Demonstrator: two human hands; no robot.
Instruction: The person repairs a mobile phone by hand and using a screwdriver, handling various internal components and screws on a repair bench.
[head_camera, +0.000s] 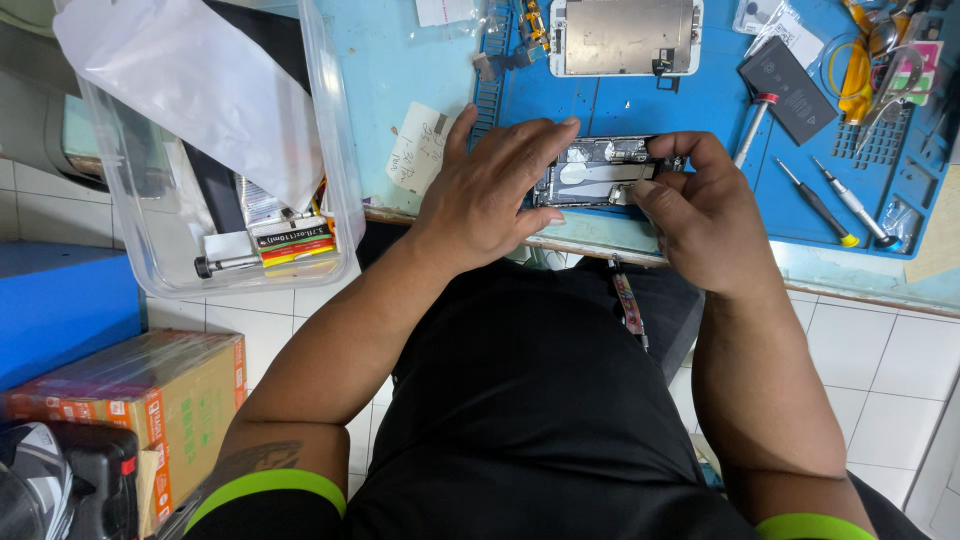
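On the blue rubber work mat (700, 100), an opened grey phone chassis (595, 172) lies lengthwise between both hands. The left hand (490, 190) presses flat over its end; the right hand (705, 215) fingertips seem pinched on its opposite edge.

Opened phone (592, 172) bare shiny metal inside; work mat (700, 100) matt blue (rubbery); bin (335, 150) clear plastic.

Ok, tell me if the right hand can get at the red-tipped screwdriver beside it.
Probably yes: the red-tipped screwdriver lies uncovered on the blue mat, just beyond the right hand, though its fingers are busy on the opened phone.
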